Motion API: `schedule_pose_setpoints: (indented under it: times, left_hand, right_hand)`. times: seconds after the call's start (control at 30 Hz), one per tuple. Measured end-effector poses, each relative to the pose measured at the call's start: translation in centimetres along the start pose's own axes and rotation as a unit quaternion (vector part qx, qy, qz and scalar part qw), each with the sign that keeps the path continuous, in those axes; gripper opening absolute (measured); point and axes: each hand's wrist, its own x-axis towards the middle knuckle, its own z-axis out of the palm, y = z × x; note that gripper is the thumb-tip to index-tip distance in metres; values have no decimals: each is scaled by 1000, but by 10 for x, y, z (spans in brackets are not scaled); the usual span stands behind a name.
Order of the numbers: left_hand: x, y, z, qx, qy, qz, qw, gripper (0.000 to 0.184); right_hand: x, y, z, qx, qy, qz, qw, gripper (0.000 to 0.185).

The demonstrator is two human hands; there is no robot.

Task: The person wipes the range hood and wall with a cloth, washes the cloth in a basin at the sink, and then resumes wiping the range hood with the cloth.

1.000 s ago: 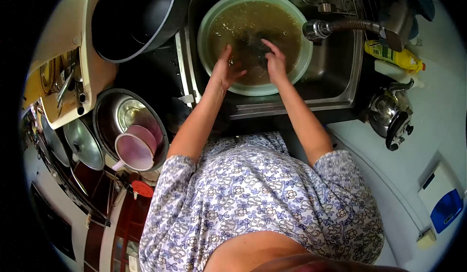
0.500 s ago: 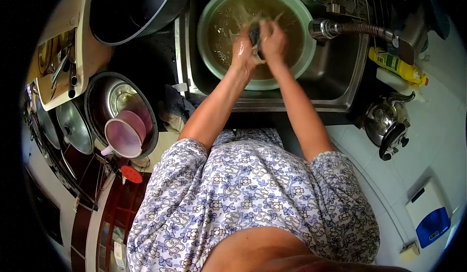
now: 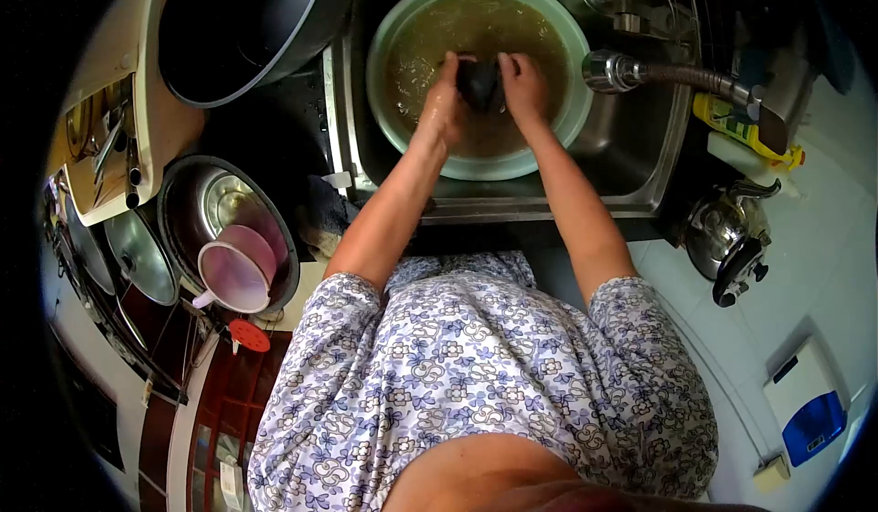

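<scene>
My left hand (image 3: 443, 105) and my right hand (image 3: 524, 91) are over the light green basin (image 3: 377, 100), which is full of murky brownish water. Between them a dark, wet, soft-looking item (image 3: 479, 86) is gripped at its two sides. It may be cloth, but its exact kind does not show. Both hands look wet, and their fingers curl against the item's edges. Part of it seems to dip into the water.
The basin stands in a steel sink (image 3: 626, 146), with a flexible faucet (image 3: 611, 71) at its right rim. A large dark pot (image 3: 242, 32) and a pink dipper (image 3: 236, 269) are at left. A yellow bottle (image 3: 745, 129) and steel kettle (image 3: 718, 233) are at right.
My hands have moved a little apart and the dark item is spread wider between them. The splash and dripping water seen earlier have gone.
</scene>
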Motion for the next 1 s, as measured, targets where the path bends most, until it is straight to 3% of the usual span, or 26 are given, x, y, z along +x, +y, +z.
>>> schedule_pose_setpoints:
  times: [0.03,0.07,0.13,0.17,0.2,0.23,0.27,0.37,0.43,0.47,0.5,0.6,0.63,0.67,0.7,0.73,0.8,0.83,0.9,0.93,1.0]
  left_hand:
    - [-2,7,-9,56,19,5,998,66]
    - [10,5,-31,25,38,-16,999,77]
    - [16,4,-61,70,98,-29,992,77]
    - [18,0,-72,74,89,-51,992,77]
    - [20,-4,-82,78,80,-73,991,77]
    - [16,-1,-79,82,71,-96,989,77]
    - [12,-1,-74,92,69,-109,987,78]
    - [10,-12,-52,78,73,-148,983,77]
    - [10,-12,-35,28,27,-140,989,72]
    - [8,-8,-21,4,0,-136,991,70]
    - [-18,13,11,-31,41,-152,987,58]
    - [16,-16,-21,-186,-195,-154,951,46]
    - [-22,-6,11,-133,-111,-38,984,44]
    - [-26,-15,8,11,-133,43,990,41]
    - [-25,-18,11,18,-50,-14,999,41]
    - [-25,-22,13,25,37,-71,997,42]
    - [-36,-15,26,19,-5,-88,996,42]
    - [-27,-19,20,-24,-23,-80,996,41]
    - [-11,-16,12,-122,-69,-86,986,35]
    - [4,-11,-12,7,-10,-68,998,32]
    - [-6,2,-5,-36,-73,-110,991,32]
  right_hand:
    - [2,32,6,-68,-10,26,997,30]
    - [-6,55,15,-79,3,8,997,31]
    - [-21,89,29,-102,28,-26,994,35]
    - [-26,93,27,-51,-51,19,997,40]
    - [-25,96,30,74,-39,169,982,41]
    - [-23,92,34,196,-25,313,929,43]
    - [-22,87,37,311,-11,444,840,44]
    - [-41,28,15,422,-93,265,862,39]
    - [-60,-45,-17,298,-148,100,938,32]
    - [-73,-54,-15,275,-117,19,954,26]
    - [-80,-62,-20,169,-106,-121,972,27]
    - [-96,-86,-24,85,-41,-144,985,23]
    - [-89,-77,-19,77,-10,-138,987,21]
    - [-75,-63,-11,69,21,-132,989,20]
    - [-55,-49,-2,56,81,-72,993,22]
    - [-36,-53,-9,80,69,33,994,29]
    - [-19,-47,-11,23,87,88,992,33]
    - [-19,-36,-1,78,81,106,988,33]
    - [-47,-64,-2,129,82,49,987,29]
    - [-64,-74,-1,160,76,0,984,27]
    - [-83,-78,1,112,65,-102,986,29]
